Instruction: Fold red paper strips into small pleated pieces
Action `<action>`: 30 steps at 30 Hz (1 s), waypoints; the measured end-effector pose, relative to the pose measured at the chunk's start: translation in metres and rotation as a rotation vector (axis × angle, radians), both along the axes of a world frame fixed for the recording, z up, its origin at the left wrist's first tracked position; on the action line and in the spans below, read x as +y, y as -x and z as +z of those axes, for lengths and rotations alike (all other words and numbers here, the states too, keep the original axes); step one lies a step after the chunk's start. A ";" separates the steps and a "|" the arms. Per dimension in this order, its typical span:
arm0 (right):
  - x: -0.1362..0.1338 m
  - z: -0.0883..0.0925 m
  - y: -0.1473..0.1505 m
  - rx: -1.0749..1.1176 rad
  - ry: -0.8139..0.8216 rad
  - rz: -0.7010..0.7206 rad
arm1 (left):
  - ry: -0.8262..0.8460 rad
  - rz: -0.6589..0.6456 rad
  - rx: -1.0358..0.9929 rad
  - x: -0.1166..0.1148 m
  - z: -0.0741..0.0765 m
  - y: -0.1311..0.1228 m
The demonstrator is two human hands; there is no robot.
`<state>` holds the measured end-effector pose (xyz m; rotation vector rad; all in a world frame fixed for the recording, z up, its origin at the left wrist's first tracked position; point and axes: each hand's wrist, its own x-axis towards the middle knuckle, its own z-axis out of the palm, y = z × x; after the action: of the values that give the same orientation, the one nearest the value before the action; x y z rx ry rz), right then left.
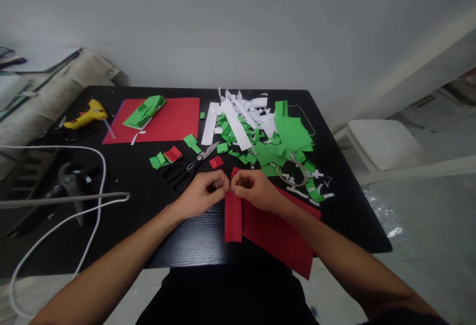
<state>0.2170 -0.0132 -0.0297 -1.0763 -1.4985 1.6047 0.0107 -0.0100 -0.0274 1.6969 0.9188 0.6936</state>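
Near the table's front edge, my left hand [204,192] and my right hand [253,188] meet at the upper end of a folded red paper strip [233,218]. Both hands are closed, thumb against fingers, pinching the strip. A larger red sheet [280,230] lies under my right hand and wrist and hangs over the front edge. Black-handled scissors [190,166] lie just beyond my left hand, blades pointing away to the right. A small red folded piece [216,162] is beside the blades. Green and red folded pieces [173,154] lie left of the scissors.
Green scraps [293,134], white strips [236,125] and a tape ring [292,172] cover the back right. A red sheet [174,116] at the back left bears folded green paper [145,111]. A yellow glue gun [87,115], pliers [70,183] and a white cable [102,176] are left.
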 end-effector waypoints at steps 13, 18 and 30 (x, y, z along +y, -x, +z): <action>0.008 0.001 -0.012 0.065 0.129 0.057 | 0.022 0.028 0.019 0.004 0.001 0.004; 0.005 -0.001 -0.008 0.069 0.134 0.045 | 0.012 0.007 0.031 0.002 -0.002 0.002; 0.013 0.001 -0.017 0.026 0.055 -0.043 | -0.037 0.082 0.013 0.013 0.003 0.015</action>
<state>0.2341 0.0002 -0.0290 -1.1064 -1.4124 1.6326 -0.0041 0.0031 -0.0246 1.7057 0.9947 0.7597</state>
